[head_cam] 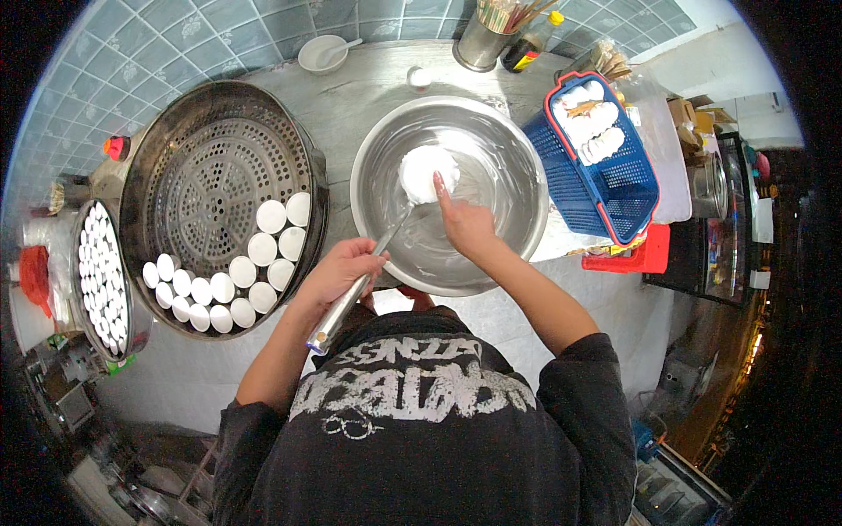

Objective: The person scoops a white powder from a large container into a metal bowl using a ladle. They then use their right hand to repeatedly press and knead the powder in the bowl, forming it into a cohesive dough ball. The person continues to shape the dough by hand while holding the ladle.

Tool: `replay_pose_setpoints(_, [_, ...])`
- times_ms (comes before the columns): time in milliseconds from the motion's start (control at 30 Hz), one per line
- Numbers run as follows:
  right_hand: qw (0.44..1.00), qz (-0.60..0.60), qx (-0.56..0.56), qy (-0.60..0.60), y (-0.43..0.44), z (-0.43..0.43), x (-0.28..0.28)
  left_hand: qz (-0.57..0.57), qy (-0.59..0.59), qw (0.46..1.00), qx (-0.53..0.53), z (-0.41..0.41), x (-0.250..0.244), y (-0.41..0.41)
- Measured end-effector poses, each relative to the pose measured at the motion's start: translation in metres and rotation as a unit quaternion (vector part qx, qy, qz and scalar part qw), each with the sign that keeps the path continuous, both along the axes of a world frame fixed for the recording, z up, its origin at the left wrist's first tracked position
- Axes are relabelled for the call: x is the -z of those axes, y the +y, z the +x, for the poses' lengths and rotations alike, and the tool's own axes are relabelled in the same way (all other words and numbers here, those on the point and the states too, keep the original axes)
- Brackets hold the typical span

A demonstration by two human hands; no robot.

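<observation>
My left hand (345, 271) grips the metal handle of a ladle (358, 287). The ladle's bowl, heaped with a white paste or batter (424, 169), is over a large stainless steel bowl (368, 227) smeared inside with white residue. My right hand (464, 220) points its index finger into the white mass, and the fingertip looks coated; no tool shows in this hand. To the left stands a round perforated steamer tray (217, 164) with several small white-topped round cups (271, 216) along its lower and right side.
A blue plastic basket (569, 191) with white items stands right of the bowl, by a red container (631, 253). Behind are a white dish with a spoon (314, 56), a metal holder of sticks (479, 49) and a sauce bottle (526, 49). Another tray of white pieces (135, 315) is far left.
</observation>
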State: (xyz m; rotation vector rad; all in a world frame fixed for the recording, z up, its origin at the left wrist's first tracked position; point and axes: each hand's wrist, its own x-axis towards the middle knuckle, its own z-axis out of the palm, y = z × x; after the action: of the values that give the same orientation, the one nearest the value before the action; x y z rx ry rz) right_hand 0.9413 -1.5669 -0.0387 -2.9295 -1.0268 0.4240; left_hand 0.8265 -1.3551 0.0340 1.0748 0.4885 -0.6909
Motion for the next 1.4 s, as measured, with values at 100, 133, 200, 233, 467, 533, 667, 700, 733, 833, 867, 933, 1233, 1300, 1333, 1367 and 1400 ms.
replay_pose_setpoints(100, [1.000,-0.017,0.014,0.009,0.000,0.000,0.005,-0.021,0.016,1.000,-0.006,0.003,-0.002,-0.001])
replay_pose_setpoints(133, [0.999,-0.016,0.020,0.021,-0.002,-0.001,0.002,-0.028,0.020,0.999,-0.009,0.003,-0.001,0.000])
replay_pose_setpoints(200, [0.998,-0.023,0.027,0.043,-0.010,-0.005,-0.007,-0.040,0.027,0.999,-0.018,0.003,-0.001,0.001])
replay_pose_setpoints(233, [0.998,-0.032,0.027,0.053,-0.015,-0.007,-0.011,-0.046,0.031,0.998,-0.022,0.004,-0.001,0.001])
replay_pose_setpoints(467, [0.996,0.006,0.042,0.081,-0.057,-0.012,-0.005,0.045,0.000,0.999,-0.013,0.014,-0.019,0.003])
replay_pose_setpoints(533, [0.880,0.241,0.187,0.363,-0.061,0.002,-0.015,0.042,-0.019,0.999,0.010,0.015,-0.017,0.007])
replay_pose_setpoints(667, [0.590,0.452,0.274,0.610,-0.065,0.022,-0.034,0.048,-0.020,0.998,0.039,0.013,-0.015,0.007])
replay_pose_setpoints(700, [0.591,0.452,0.266,0.613,-0.065,0.026,-0.035,0.033,-0.018,0.998,0.043,0.012,-0.015,0.007])
replay_pose_setpoints(733, [0.591,0.453,0.259,0.615,-0.065,0.030,-0.036,0.018,-0.015,0.999,0.047,0.010,-0.014,0.007])
replay_pose_setpoints(833, [0.607,0.442,0.223,0.622,-0.068,0.044,-0.036,-0.013,-0.019,0.998,0.064,0.004,-0.010,0.007])
replay_pose_setpoints(867, [0.608,0.433,0.217,0.629,-0.070,0.049,-0.034,-0.026,-0.018,0.997,0.069,0.003,-0.009,0.008])
replay_pose_setpoints(933, [0.615,0.410,0.215,0.638,-0.072,0.055,-0.033,-0.045,-0.017,0.996,0.071,0.001,-0.009,0.008])
replay_pose_setpoints(1233, [0.665,0.378,0.191,0.615,-0.074,0.056,-0.026,-0.059,-0.048,0.994,0.082,-0.001,-0.021,0.009])
replay_pose_setpoints(1300, [0.672,0.381,0.199,0.603,-0.082,0.055,-0.026,-0.035,-0.046,0.994,0.093,-0.001,-0.021,0.012])
replay_pose_setpoints(1333, [0.676,0.382,0.204,0.597,-0.085,0.055,-0.027,-0.026,-0.042,0.995,0.092,-0.002,-0.021,0.011])
replay_pose_setpoints(1367, [0.697,0.375,0.207,0.576,-0.086,0.054,-0.027,-0.017,-0.037,0.995,0.092,-0.003,-0.021,0.010])
replay_pose_setpoints(1400, [0.717,0.367,0.209,0.554,-0.087,0.054,-0.028,-0.008,-0.032,0.995,0.093,-0.004,-0.021,0.008])
